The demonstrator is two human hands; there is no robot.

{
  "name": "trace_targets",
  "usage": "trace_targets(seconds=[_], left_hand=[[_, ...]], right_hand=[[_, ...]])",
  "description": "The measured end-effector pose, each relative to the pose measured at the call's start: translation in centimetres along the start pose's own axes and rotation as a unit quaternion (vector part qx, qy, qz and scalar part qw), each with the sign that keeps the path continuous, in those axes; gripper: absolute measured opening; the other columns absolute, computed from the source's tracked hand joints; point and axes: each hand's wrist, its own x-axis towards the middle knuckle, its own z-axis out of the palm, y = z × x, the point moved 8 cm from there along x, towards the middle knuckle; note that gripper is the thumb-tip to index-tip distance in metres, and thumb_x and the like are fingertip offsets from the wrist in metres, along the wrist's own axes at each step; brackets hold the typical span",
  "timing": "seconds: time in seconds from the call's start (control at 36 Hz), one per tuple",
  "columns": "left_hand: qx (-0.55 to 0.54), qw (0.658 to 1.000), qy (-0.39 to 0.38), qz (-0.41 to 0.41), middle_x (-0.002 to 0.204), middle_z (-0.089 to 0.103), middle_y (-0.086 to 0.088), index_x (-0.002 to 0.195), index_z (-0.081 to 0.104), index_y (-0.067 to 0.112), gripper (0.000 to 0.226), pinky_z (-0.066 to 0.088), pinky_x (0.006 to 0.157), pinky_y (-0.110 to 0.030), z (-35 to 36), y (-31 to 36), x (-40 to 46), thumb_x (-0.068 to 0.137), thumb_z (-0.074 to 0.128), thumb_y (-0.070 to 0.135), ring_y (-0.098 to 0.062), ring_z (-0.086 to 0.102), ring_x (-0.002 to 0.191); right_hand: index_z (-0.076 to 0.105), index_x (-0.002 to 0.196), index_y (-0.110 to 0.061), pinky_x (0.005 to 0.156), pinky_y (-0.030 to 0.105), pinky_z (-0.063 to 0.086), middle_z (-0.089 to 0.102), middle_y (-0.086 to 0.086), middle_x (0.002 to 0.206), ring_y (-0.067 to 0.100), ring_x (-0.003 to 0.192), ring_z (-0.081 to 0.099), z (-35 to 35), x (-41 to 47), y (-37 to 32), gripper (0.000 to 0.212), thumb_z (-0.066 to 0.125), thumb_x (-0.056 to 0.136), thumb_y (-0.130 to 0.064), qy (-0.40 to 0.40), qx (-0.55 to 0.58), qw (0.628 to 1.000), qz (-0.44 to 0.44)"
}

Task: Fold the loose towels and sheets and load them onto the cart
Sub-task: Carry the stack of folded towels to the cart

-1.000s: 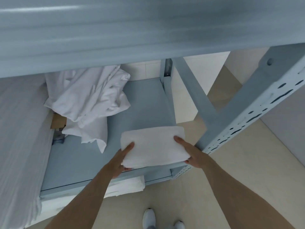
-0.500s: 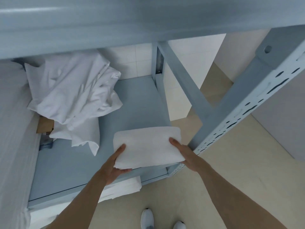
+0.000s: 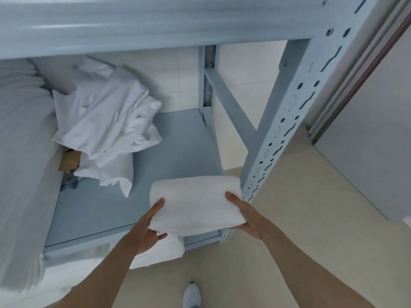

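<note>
Towel [image 3: 195, 203] folded, as before gripped by left hand [image 3: 146, 227] and right hand [image 3: 246, 216], now nearer the perforated post [image 3: 287, 121].

Bare forearms, no sleeves; white sneaker [image 3: 191, 294] w/ grey trim.

— How was the light in the head view?
— Soft and even, cool in tone; no glare, and only a faint shadow lay under the crumpled sheets [image 3: 106, 130].
— Was it sharp?
— The middle was. The top beam [image 3: 155, 21] and the striped bedding [image 3: 20, 174] at the left edge were smeared, and the upright post [image 3: 295, 103] leaned with wide-angle distortion.
</note>
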Motion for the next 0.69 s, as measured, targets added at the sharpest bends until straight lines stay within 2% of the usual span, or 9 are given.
trace_targets(seconds=[0.08,0.17,0.28,0.5,0.69], left_hand=[[0.039,0.999,-0.01,0.001,0.127,0.069,-0.005,0.132,0.056,0.026,0.089,0.034,0.106,-0.061,2.3,-1.3,-2.6,0.057,0.086,0.063,-0.032,0.057,0.125],[0.043,0.998,-0.05,0.023,0.13,0.067,-0.009,0.134,0.056,0.023,0.079,0.045,0.097,-0.067,5.9,-2.8,-5.1,0.069,0.083,0.06,-0.035,0.064,0.118],[0.04,0.993,-0.105,0.031,0.133,0.064,-0.013,0.136,0.056,0.02,0.072,0.049,0.094,-0.062,12.1,-5.4,-8.1,0.076,0.083,0.05,-0.038,0.064,0.117],[0.142,0.969,-0.192,0.058,0.131,0.066,-0.012,0.136,0.056,0.019,0.083,0.051,0.094,-0.06,28.8,-9.9,-12.0,0.067,0.084,0.056,-0.036,0.064,0.117],[0.175,0.95,-0.249,0.066,0.128,0.067,-0.012,0.134,0.057,0.02,0.077,0.051,0.094,-0.06,40.4,-11.6,-13.1,0.071,0.083,0.055,-0.035,0.066,0.115]], right_hand=[[0.062,0.121,-0.021,0.081,0.043,0.06,0.074,0.003,0.113,0.022,0.101,0.072,-1.3,-4.0,0.7,0.064,0.078,0.072,-0.058,0.0,0.016,1.0,-0.014],[0.062,0.122,-0.021,0.081,0.042,0.06,0.074,0.002,0.113,0.021,0.102,0.072,-3.4,-9.0,1.3,0.063,0.074,0.074,-0.059,0.012,0.02,0.999,-0.036],[0.062,0.122,-0.022,0.087,0.045,0.059,0.075,0.001,0.112,0.021,0.105,0.071,-8.0,-16.7,2.2,0.063,0.072,0.074,-0.062,0.047,0.024,0.996,-0.069],[0.061,0.124,-0.029,0.086,0.044,0.059,0.074,-0.001,0.114,0.021,0.106,0.07,-19.3,-30.9,2.8,0.065,0.072,0.072,-0.067,0.126,0.068,0.98,-0.138],[0.061,0.123,-0.03,0.092,0.049,0.056,0.074,-0.001,0.114,0.023,0.11,0.068,-27.3,-38.9,1.2,0.061,0.072,0.074,-0.065,0.178,0.102,0.96,-0.189]])
